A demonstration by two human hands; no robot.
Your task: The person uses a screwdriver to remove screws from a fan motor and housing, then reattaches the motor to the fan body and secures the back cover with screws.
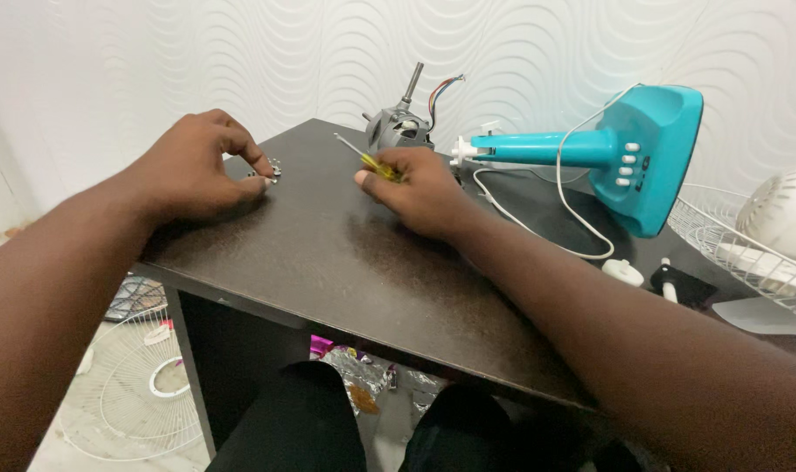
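Two hands apart: left hand point(201, 166) pinches small screws point(272, 170); right hand point(420, 188) grips yellow screwdriver point(367, 160).

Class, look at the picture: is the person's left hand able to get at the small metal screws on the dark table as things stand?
Probably yes. The left hand already has its fingertips at the small metal screws on the dark table, with nothing lying between them. The right hand holds a yellow-handled screwdriver off to the side.

I face a white wall point(240, 52) embossed with wavy lines; my dark brown tabletop point(328, 253) stands over a pale floor point(48, 454).
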